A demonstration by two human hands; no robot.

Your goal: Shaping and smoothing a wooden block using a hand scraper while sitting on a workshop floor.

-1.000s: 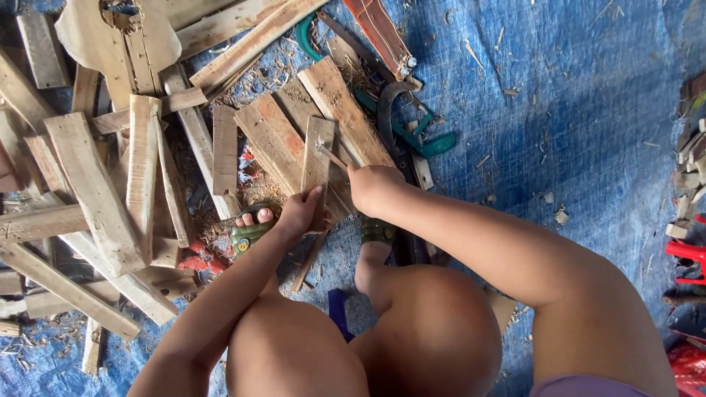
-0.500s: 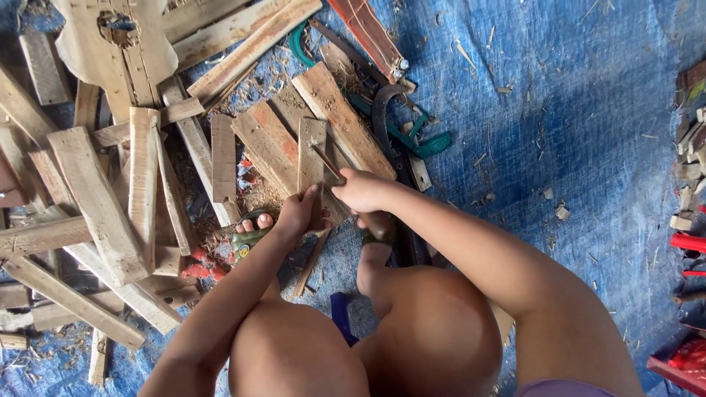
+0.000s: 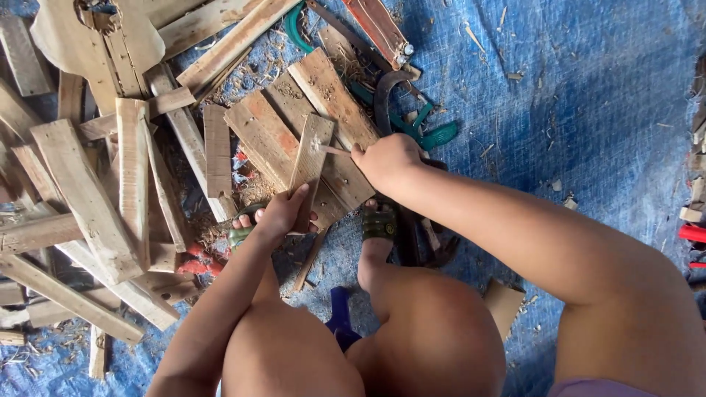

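My left hand (image 3: pixel 283 213) grips the lower end of a narrow wooden slat (image 3: pixel 311 158) that stands tilted on wider planks (image 3: pixel 276 136). My right hand (image 3: pixel 388 162) is closed around a thin pencil-like stick (image 3: pixel 334 150) whose tip touches the slat's upper face. I squat over the work; my knees and sandalled feet (image 3: pixel 379 224) fill the bottom of the view.
A heap of rough wood offcuts (image 3: pixel 88 198) lies at the left on a blue tarp (image 3: pixel 573 110) strewn with shavings. A green-handled tool (image 3: pixel 434 136) and a red saw-like tool (image 3: pixel 382 33) lie beyond the planks. Red tool handles (image 3: pixel 691 234) show at the right edge.
My left hand has shifted up onto the slat's lower end. My right hand has stayed at the slat's top with the stick against it.
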